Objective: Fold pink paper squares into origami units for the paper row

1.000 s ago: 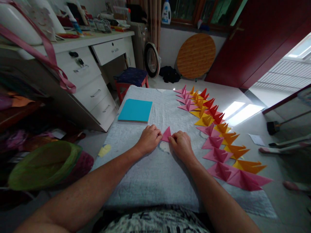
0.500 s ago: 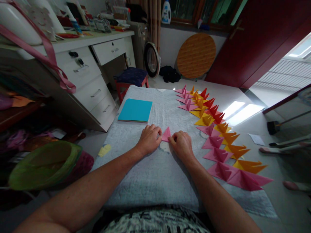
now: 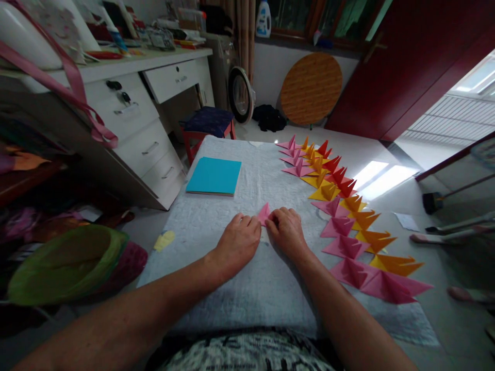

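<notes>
A small pink piece of folded origami paper (image 3: 264, 212) lies on the cloth-covered table (image 3: 247, 299), its pointed tip facing away from me. My left hand (image 3: 240, 238) is closed at its lower left edge, the fingertips partly hidden behind the hand. From the right, my right hand (image 3: 285, 226) pinches the paper's right edge between thumb and fingers. Farther off to the left rests a stack of blue square paper (image 3: 214, 176). Rows of folded paper cranes in pink (image 3: 345, 247), yellow (image 3: 376, 240) and red (image 3: 340, 176) stand along the table's right side.
A green-lined waste bin (image 3: 69, 263) stands on the floor at the left, below a white desk with drawers (image 3: 143, 134). Beyond the table are a stool (image 3: 209, 123), an open washing machine door (image 3: 240, 95) and a round wooden tabletop (image 3: 311, 88) against the wall.
My left hand has moved nearer to me and slightly right, now covering the lower left of the pink paper. My right hand stays at the right edge, with its fingers slightly shifted.
</notes>
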Demonstrator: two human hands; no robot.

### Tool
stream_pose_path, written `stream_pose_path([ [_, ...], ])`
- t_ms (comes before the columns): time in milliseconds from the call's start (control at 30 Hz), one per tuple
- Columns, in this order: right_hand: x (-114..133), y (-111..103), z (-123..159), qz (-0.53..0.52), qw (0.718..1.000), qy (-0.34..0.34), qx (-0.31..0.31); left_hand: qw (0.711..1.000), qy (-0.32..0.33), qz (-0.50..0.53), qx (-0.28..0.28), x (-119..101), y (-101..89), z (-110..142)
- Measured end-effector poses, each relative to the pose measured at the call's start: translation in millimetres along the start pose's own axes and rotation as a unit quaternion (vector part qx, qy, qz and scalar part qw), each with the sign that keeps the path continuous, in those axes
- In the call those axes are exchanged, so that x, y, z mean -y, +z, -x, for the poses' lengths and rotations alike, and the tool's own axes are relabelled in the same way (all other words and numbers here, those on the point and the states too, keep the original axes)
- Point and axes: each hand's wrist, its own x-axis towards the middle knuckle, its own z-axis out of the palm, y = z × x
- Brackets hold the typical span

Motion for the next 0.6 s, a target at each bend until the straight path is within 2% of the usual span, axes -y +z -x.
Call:
stream_pose_path([
  [267, 14, -2, 5, 0.097, 0.995, 0.024, 0.001, 1.0, -0.01, -0.016, 0.021, -12, -6.2, 1],
  [600, -1, -4, 10, 0.054, 0.998, 0.031, -0.019, 0.999, -0.008, -0.017, 0.031, -10, -9.5, 0],
])
